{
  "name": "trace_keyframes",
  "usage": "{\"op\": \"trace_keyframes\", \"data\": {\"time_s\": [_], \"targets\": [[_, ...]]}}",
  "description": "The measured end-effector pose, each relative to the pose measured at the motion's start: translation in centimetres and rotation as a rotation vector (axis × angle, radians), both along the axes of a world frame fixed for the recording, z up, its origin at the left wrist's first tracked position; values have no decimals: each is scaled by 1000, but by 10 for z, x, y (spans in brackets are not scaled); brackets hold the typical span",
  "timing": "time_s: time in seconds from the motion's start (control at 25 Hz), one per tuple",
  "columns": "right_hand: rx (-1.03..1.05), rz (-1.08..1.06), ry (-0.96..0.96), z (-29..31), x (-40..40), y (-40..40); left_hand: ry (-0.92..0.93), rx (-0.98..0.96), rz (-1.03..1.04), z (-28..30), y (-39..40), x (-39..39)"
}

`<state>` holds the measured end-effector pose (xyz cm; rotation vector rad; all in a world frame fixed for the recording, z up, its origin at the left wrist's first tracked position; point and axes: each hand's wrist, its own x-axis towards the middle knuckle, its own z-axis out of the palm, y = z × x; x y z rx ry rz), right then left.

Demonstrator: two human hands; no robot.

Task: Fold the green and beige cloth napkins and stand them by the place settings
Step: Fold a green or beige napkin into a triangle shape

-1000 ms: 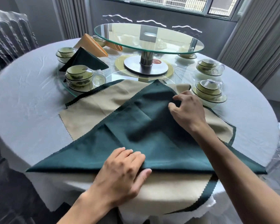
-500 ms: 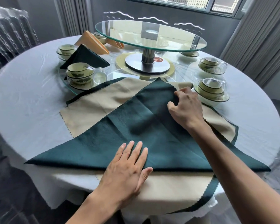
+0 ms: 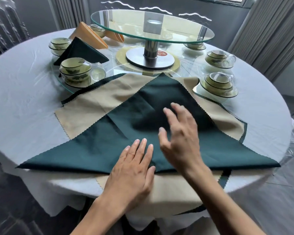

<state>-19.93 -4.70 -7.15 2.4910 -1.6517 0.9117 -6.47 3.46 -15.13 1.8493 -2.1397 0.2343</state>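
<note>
A dark green napkin point(image 3: 95, 150) lies folded into a wide triangle on top of a flat beige napkin point(image 3: 98, 106), with another green cloth edge showing beneath. My left hand point(image 3: 134, 170) presses flat on the triangle's near edge, fingers straight. My right hand point(image 3: 180, 138) hovers over the triangle's middle, fingers spread and blurred, holding nothing. A folded green napkin point(image 3: 81, 51) and folded orange napkins point(image 3: 90, 36) stand by the bowls at the far left.
Stacked green-rimmed bowl settings stand at the left point(image 3: 75, 72) and right point(image 3: 217, 85), more further back point(image 3: 217, 60). A raised glass turntable point(image 3: 151, 28) on a steel post fills the table's middle. The round table's white cloth point(image 3: 24, 99) hangs over the near edge.
My right hand let go of the green napkin near its top corner and drew back toward the middle, fingers now spread. My left hand stays pressed on the near edge.
</note>
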Motion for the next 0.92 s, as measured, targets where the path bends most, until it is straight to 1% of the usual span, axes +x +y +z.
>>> {"op": "trace_keyframes", "data": {"time_s": [0.08,0.12,0.16,0.2,0.28,0.4,0.44,0.48,0.56,0.6,0.68,0.72,0.8,0.84,0.92], "targets": [[111,97,62,-38,3,58,-23,-16,-14,-3,-1,1],[164,104,130,-52,-2,75,-35,-11,-16,-4,-2,1],[222,62,222,-61,-16,80,-44,0,-14,-5,-2,1],[264,-5,293,-64,-37,73,-52,14,-10,-5,-2,0],[329,-179,331,-63,-100,47,-66,40,-4,-6,-1,1],[573,-487,238,-55,-208,15,-81,62,-1,-6,-1,2],[609,-555,213,-49,-231,11,-82,69,1,-6,-1,3],[618,-618,233,-46,-245,10,-81,76,4,-6,-1,2],[511,-669,294,-40,-235,13,-81,93,9,-5,0,1],[406,-616,274,-37,-212,17,-81,103,9,-5,1,1],[244,-371,188,-34,-143,30,-83,114,14,-2,0,1],[209,-229,179,-37,-107,39,-87,121,13,-1,0,1],[156,-31,211,-53,-51,55,-87,137,12,3,2,-2],[155,9,248,-60,-36,58,-79,137,18,4,3,-2],[188,-6,330,-72,-32,57,-68,133,15,5,3,-4]]}}
